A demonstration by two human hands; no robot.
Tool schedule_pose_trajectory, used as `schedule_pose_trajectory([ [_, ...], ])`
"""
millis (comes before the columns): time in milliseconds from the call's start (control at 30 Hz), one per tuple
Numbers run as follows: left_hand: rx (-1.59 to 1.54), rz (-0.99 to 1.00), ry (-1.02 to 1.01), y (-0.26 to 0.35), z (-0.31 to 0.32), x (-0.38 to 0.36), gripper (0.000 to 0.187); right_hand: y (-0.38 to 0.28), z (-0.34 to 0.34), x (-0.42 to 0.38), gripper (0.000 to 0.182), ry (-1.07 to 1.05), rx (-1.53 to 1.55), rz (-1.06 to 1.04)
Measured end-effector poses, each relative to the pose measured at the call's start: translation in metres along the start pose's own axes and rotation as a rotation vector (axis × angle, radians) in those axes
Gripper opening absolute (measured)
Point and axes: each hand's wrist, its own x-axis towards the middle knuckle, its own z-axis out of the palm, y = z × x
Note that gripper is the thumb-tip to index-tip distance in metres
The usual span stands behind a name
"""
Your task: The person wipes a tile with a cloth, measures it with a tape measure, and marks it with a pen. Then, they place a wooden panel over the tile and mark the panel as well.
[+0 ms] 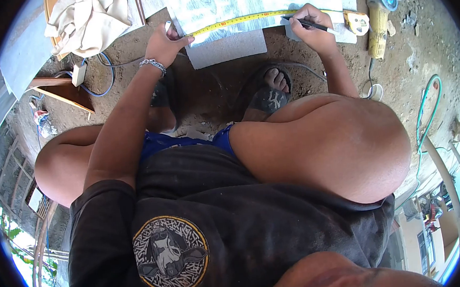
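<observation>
A yellow tape measure (242,20) is stretched across the near edge of a pale, wood-grained board (220,0). At the tape's left end, my left hand (164,43) is closed, pinching the end at the board's edge; a small white object shows by its fingers. My right hand (313,28) grips a black marker (309,24), whose dark tip points left at the tape and board. To the right of that hand lies the white and yellow tape case (357,23). A grey slab (227,50) sticks out from under the board toward my feet.
A yellow angle grinder (379,24) with a blue disc lies at the right, its cord running to a white cup (376,92). Cream cloth (88,20) is at upper left, above a brown wooden piece (66,96) and blue cable. A green hose (429,108) lies far right.
</observation>
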Motion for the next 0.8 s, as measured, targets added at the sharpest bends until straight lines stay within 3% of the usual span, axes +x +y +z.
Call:
schedule_pose_trajectory([
  [400, 0.146, 0.062, -0.01, 0.015, -0.001, 0.001, 0.048, -0.004, 0.004, 0.006, 0.012, -0.044, 0.006, 0.049],
  [800, 0.153, 0.056, -0.027, 0.015, -0.001, 0.002, 0.045, 0.002, 0.009, 0.005, 0.013, 0.053, -0.009, 0.064],
])
